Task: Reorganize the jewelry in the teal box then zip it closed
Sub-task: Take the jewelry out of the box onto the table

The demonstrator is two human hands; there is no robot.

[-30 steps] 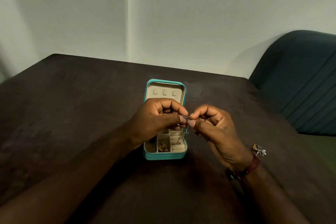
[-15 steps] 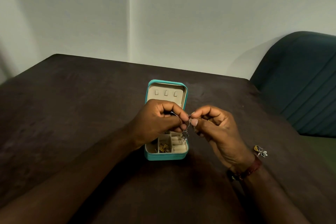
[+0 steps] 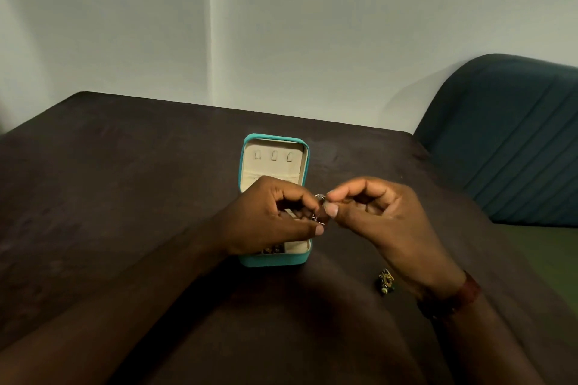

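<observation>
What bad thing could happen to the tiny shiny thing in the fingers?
1. Both hands, left hand and right hand, pinch the small silver piece only at the fingertips, above the edge of the open teal box; it might slip onto the dark table, where it would be hard to spot.
2. The loose gold piece lies by the right wrist, which might knock it away.

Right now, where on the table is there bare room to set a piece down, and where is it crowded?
Bare: the table left of the teal box, and the strip behind its lid. Crowded: over the box, where the left hand and right hand pinch a small silver piece; a loose earring lies by the right wrist.
</observation>
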